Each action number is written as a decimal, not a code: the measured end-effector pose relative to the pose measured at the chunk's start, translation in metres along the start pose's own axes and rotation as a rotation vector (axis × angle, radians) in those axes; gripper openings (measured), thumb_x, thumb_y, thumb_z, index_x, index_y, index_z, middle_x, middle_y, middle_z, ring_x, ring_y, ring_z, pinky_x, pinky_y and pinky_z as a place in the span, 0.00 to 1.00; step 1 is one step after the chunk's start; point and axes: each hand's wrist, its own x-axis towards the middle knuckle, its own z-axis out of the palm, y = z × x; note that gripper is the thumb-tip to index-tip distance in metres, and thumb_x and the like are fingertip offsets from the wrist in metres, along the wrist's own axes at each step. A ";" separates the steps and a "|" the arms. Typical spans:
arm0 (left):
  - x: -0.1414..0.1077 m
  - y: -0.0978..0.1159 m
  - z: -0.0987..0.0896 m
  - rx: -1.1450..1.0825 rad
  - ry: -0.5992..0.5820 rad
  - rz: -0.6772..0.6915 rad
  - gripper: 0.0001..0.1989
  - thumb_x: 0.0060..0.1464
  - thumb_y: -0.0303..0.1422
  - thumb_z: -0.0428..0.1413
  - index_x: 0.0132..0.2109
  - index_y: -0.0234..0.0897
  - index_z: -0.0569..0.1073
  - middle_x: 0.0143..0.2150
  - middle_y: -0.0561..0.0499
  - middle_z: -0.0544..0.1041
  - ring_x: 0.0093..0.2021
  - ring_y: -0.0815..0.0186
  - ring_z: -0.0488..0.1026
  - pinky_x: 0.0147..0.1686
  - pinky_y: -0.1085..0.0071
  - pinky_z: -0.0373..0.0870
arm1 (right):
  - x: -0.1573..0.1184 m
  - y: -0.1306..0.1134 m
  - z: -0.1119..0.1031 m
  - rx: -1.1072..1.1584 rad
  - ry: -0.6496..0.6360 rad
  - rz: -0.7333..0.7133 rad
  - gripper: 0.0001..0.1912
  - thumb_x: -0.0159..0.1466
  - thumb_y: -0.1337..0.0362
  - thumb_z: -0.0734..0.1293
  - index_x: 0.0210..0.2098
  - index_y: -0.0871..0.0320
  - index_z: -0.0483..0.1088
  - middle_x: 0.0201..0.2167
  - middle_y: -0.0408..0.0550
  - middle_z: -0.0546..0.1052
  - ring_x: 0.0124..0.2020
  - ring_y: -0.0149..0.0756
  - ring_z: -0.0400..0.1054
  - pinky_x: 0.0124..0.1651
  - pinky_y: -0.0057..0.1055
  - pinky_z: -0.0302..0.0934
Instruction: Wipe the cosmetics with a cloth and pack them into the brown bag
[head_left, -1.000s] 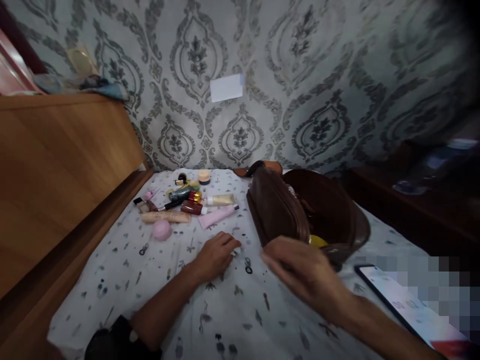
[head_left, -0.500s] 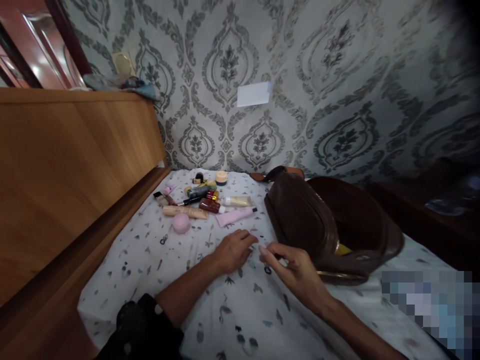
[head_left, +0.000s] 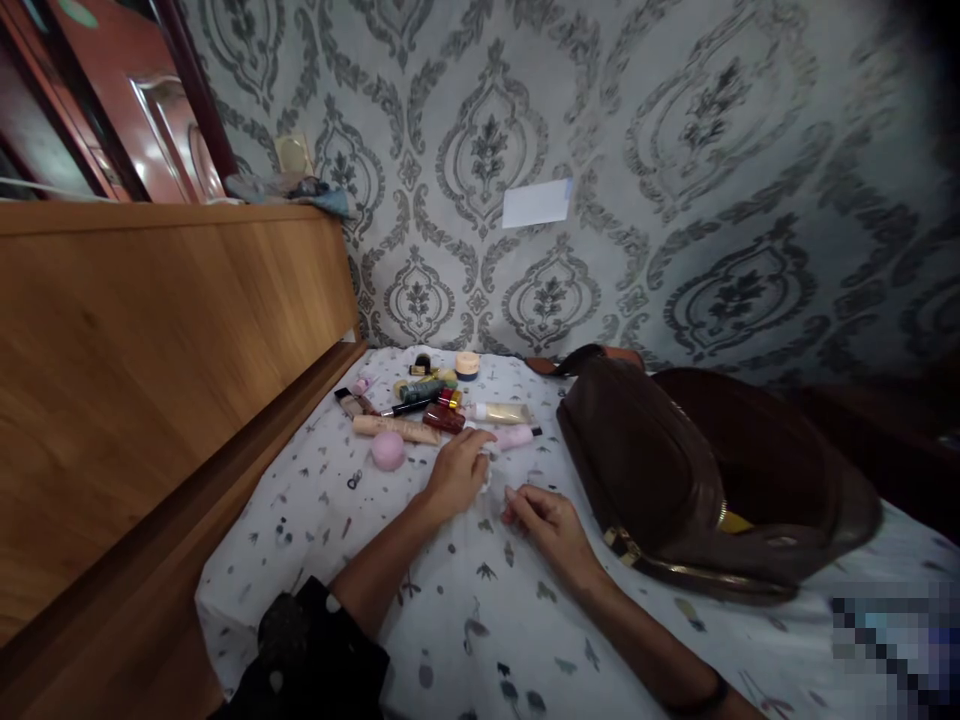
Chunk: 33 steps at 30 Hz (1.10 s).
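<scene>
Just past left hand [head_left: 457, 475], pink tube [head_left: 514, 438] and other cosmetics [head_left: 420, 392] lying out on printed sheet [head_left: 442, 640], brown leather handbag [head_left: 645, 470] open beside right hand [head_left: 547, 525], right loosely curled and empty-looking, left curled, any grip unclear.

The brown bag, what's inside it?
A bit of something yellow shows at the opening of the brown leather bag. The rest inside is hidden by the bag's side, so I can't tell.

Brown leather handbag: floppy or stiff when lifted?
Likely floppy: the brown leather handbag slumps on its side, its body sagging. Its mouth gapes open, so the yellow item inside could slide out if tipped. Weight is hard to judge from here.
</scene>
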 end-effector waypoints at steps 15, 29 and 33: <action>-0.001 -0.006 -0.004 0.096 0.031 -0.009 0.18 0.56 0.20 0.48 0.50 0.38 0.73 0.47 0.47 0.75 0.48 0.60 0.73 0.50 0.64 0.70 | -0.001 -0.005 -0.003 -0.029 -0.016 -0.049 0.30 0.62 0.41 0.61 0.19 0.60 0.71 0.16 0.44 0.67 0.21 0.32 0.59 0.26 0.29 0.53; 0.049 -0.130 -0.155 0.501 0.059 -0.488 0.17 0.63 0.36 0.56 0.56 0.35 0.70 0.58 0.43 0.71 0.55 0.55 0.71 0.54 0.51 0.70 | -0.002 -0.009 -0.004 -0.020 -0.033 -0.011 0.31 0.63 0.40 0.60 0.18 0.59 0.70 0.16 0.43 0.65 0.21 0.31 0.57 0.27 0.28 0.52; 0.047 -0.174 -0.182 0.576 -0.208 -0.560 0.17 0.63 0.38 0.57 0.56 0.35 0.71 0.56 0.44 0.72 0.52 0.57 0.73 0.50 0.54 0.74 | -0.001 -0.006 -0.004 -0.036 -0.033 -0.002 0.31 0.63 0.41 0.60 0.19 0.59 0.71 0.15 0.43 0.64 0.21 0.31 0.57 0.26 0.28 0.52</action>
